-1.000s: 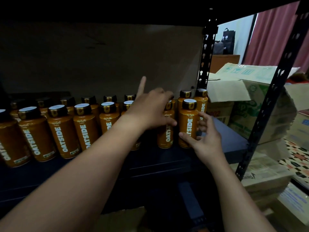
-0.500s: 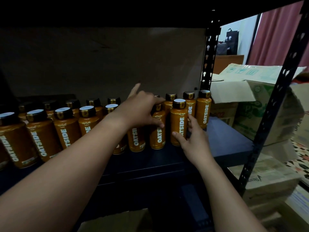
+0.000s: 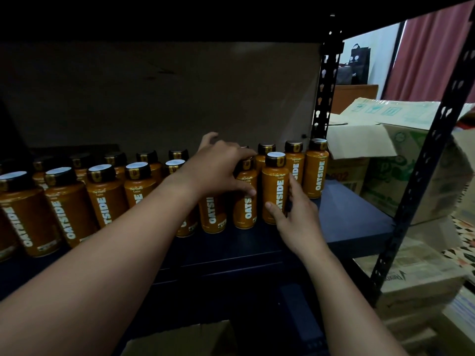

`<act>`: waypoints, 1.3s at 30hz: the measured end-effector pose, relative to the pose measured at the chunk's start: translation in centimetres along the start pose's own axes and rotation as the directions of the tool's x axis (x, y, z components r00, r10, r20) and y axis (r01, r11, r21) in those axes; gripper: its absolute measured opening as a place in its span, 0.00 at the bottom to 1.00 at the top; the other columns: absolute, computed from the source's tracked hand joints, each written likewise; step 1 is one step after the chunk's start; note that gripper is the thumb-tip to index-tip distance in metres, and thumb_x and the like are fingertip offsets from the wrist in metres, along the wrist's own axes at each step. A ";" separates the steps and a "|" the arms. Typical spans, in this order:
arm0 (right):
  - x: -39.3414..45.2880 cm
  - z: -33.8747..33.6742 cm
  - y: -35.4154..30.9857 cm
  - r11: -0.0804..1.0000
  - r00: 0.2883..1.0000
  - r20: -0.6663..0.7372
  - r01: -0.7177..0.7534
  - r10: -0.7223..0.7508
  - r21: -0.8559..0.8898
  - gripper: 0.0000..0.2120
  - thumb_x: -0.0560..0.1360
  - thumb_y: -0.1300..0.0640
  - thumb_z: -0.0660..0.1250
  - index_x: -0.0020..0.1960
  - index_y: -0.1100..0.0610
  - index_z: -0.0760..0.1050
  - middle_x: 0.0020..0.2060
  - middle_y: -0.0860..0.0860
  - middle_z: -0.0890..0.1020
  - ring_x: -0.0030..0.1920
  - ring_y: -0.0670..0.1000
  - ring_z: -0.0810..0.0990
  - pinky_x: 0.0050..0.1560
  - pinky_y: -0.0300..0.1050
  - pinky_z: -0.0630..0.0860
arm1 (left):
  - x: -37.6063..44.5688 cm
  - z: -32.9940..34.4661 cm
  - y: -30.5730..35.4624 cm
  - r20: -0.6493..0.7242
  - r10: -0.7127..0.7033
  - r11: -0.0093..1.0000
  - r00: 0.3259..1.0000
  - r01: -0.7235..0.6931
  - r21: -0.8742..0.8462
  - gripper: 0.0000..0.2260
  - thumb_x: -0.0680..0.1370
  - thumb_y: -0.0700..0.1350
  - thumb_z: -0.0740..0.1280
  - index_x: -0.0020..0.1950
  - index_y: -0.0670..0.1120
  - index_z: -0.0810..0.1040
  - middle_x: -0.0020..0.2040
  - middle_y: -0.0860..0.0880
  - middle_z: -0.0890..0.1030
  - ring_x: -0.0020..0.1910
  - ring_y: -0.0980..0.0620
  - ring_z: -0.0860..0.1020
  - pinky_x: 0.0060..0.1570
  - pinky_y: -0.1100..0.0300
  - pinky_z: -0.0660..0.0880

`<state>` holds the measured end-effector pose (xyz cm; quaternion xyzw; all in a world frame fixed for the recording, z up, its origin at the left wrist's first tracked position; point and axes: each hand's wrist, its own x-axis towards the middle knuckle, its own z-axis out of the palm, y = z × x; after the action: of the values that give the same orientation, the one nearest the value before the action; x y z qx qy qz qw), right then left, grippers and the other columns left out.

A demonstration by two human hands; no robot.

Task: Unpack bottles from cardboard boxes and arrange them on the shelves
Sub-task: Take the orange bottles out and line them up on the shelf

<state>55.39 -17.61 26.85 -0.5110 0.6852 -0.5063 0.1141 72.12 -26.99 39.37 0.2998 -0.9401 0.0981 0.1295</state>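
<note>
Head camera view, looking down into a dim metal rack: two bare forearms reach to a dark shelf [image 3: 354,217] lined with orange bottles with black caps. The right hand [image 3: 295,217] grasps the front bottle [image 3: 275,191] low on its body, thumb across the label and fingers behind it. The left hand [image 3: 218,168] rests over the cap and shoulder of the neighbouring bottle [image 3: 245,199], thumb on its front; its fingers curl loosely over the top, so it seems to steady it. Both bottles stand on the shelf toward its right end, touching or nearly touching each other, with the long row of bottles [image 3: 105,196] running off to the left and a back row [image 3: 314,170] behind. Each bottle stands upright, long axis vertical, cap up, label lettering running bottom to top and facing the camera. The risk, as I judge it, is toppling: the bottles are tall, narrow and tightly packed, so a sideways nudge could knock neighbours over in a chain, or push one off the front edge. Open cardboard boxes [image 3: 395,160] sit to the right, beyond the rack's post.
</note>
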 end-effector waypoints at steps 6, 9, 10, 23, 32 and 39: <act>-0.2 0.0 -0.1 1.000 1.000 -0.005 0.002 -0.002 0.008 0.42 0.79 0.49 0.69 0.82 0.42 0.46 0.81 0.45 0.58 0.80 0.51 0.57 0.77 0.62 0.62 | 0.1 0.2 0.0 0.000 -0.018 1.000 1.000 0.018 0.020 0.38 0.72 0.68 0.70 0.78 0.56 0.64 0.70 0.53 0.75 0.73 0.51 0.69 0.76 0.44 0.48; -0.2 0.0 -0.1 1.000 1.000 -0.003 0.002 -0.002 0.009 0.41 0.79 0.49 0.69 0.82 0.42 0.46 0.81 0.45 0.58 0.80 0.51 0.57 0.77 0.62 0.62 | -0.1 -0.1 -0.1 0.015 -0.031 0.999 0.999 0.030 0.031 0.40 0.71 0.69 0.70 0.79 0.57 0.63 0.72 0.53 0.74 0.74 0.51 0.68 0.75 0.44 0.49; -0.2 0.0 -0.1 1.000 1.000 -0.005 0.004 -0.004 0.007 0.41 0.79 0.49 0.69 0.82 0.42 0.46 0.81 0.45 0.58 0.80 0.51 0.57 0.77 0.62 0.62 | -0.2 -0.4 -0.2 0.027 -0.045 0.999 0.999 0.044 0.030 0.41 0.70 0.70 0.71 0.79 0.57 0.62 0.72 0.53 0.73 0.74 0.51 0.67 0.75 0.44 0.51; -0.4 0.0 -0.2 1.000 1.000 -0.011 -0.003 0.003 0.022 0.42 0.79 0.50 0.69 0.82 0.43 0.46 0.81 0.45 0.57 0.80 0.50 0.57 0.77 0.61 0.62 | -1.2 -2.3 -3.3 0.182 -0.155 0.984 0.971 0.168 -0.059 0.37 0.67 0.60 0.79 0.73 0.55 0.71 0.68 0.50 0.75 0.68 0.49 0.73 0.59 0.54 0.75; -0.5 0.1 -0.4 1.000 1.000 -0.017 0.014 -0.014 -0.012 0.41 0.80 0.50 0.68 0.83 0.44 0.45 0.81 0.46 0.56 0.80 0.50 0.55 0.78 0.56 0.59 | -0.5 -1.2 -0.6 0.096 -0.127 0.987 0.987 0.135 -0.081 0.40 0.69 0.68 0.72 0.77 0.55 0.66 0.69 0.49 0.76 0.68 0.47 0.74 0.65 0.48 0.74; -0.5 0.0 -0.4 1.000 1.000 -0.021 0.017 -0.017 -0.016 0.41 0.80 0.51 0.68 0.83 0.44 0.44 0.81 0.46 0.55 0.80 0.50 0.55 0.77 0.55 0.58 | -0.2 -0.8 -0.8 0.043 -0.094 0.996 0.995 0.094 -0.008 0.37 0.71 0.68 0.72 0.76 0.54 0.68 0.67 0.50 0.79 0.74 0.47 0.68 0.78 0.49 0.50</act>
<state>55.80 -17.17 27.01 -0.5123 0.6860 -0.5071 0.0988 72.85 -27.33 40.14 0.3451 -0.9279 0.0806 0.1156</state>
